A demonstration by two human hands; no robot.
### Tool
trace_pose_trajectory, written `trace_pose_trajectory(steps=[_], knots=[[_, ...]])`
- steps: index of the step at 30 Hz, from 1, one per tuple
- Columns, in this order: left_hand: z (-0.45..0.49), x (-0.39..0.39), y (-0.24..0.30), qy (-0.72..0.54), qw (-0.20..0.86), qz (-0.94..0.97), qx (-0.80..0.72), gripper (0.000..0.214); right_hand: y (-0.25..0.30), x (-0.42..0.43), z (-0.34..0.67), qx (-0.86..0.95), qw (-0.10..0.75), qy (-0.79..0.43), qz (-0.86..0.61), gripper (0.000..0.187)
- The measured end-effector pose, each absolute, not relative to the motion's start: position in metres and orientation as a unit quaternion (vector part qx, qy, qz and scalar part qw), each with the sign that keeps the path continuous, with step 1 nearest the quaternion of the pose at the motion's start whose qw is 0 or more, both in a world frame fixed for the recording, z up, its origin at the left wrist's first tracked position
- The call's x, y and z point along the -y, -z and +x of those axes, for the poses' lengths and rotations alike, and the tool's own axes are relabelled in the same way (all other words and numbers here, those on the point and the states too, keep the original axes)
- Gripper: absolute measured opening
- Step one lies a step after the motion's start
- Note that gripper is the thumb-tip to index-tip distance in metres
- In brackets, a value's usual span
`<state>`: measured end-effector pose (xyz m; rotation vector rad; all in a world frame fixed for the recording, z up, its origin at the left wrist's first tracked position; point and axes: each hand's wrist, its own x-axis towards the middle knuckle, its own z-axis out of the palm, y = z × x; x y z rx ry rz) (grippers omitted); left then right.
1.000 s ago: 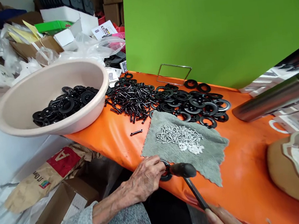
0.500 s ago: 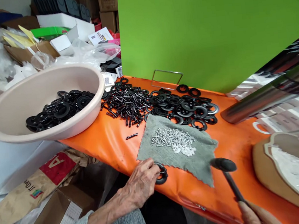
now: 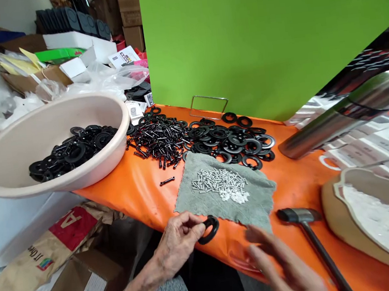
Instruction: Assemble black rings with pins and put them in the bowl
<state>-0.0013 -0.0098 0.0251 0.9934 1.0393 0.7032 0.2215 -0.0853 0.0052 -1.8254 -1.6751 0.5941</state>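
My left hand (image 3: 178, 242) pinches a black plastic ring (image 3: 208, 228) at the near edge of the orange table (image 3: 139, 183), just in front of a grey cloth (image 3: 256, 201). On the cloth lies a heap of small silver screws (image 3: 221, 184). My right hand (image 3: 284, 270) hovers over the table edge, fingers spread and blurred, holding nothing. A black-headed hammer (image 3: 305, 226) lies on the table to its right. Behind the cloth sit a pile of black rings (image 3: 232, 139) and a pile of black pins (image 3: 155, 138).
A beige bowl (image 3: 23, 135) with black rings stands at the left. A green panel (image 3: 255, 32) rises behind the table. A metal tube (image 3: 337, 119) and a tan tray (image 3: 379, 214) with white bits are at the right. Boxes and bags fill the left and floor.
My right hand has laid the hammer down on the table and let go of it. My left hand has lifted the black ring off the table edge.
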Motion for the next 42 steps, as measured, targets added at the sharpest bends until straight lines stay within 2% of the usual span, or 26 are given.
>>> trace_pose_trajectory(steps=[1,4,8,11,13,19,29,36,42], knots=[[-0.001,0.011,-0.028,-0.324,0.718,0.416,-0.454,0.036,-0.008,0.081,0.2,0.62,0.303,-0.303,-0.658,0.043],[0.0,0.017,-0.031,-0.344,0.74,0.372,-0.442,0.042,-0.007,0.072,0.154,0.555,0.365,-0.415,-0.622,0.052],[-0.001,0.022,-0.027,-0.356,0.734,0.36,-0.453,0.044,-0.002,0.07,0.132,0.442,0.477,-0.495,-0.576,0.046],[-0.003,0.024,-0.023,-0.349,0.731,0.367,-0.458,0.041,0.001,0.072,0.132,0.407,0.516,-0.508,-0.557,0.041],[-0.005,0.025,-0.021,-0.344,0.729,0.381,-0.453,0.036,0.002,0.074,0.135,0.419,0.504,-0.499,-0.567,0.042],[-0.015,0.027,-0.019,-0.316,0.668,0.49,-0.462,0.021,0.009,0.081,0.154,0.481,0.364,-0.504,-0.618,0.049],[-0.022,0.032,-0.023,-0.258,0.598,0.587,-0.481,0.021,-0.002,0.076,0.159,0.525,0.355,-0.519,-0.574,0.043],[-0.026,0.028,-0.024,-0.272,0.601,0.573,-0.487,0.021,0.01,0.082,0.158,0.61,0.316,-0.404,-0.604,0.049],[-0.041,0.006,-0.034,-0.305,0.651,0.47,-0.512,0.029,0.008,0.02,0.156,0.714,0.336,-0.135,-0.599,0.023]])
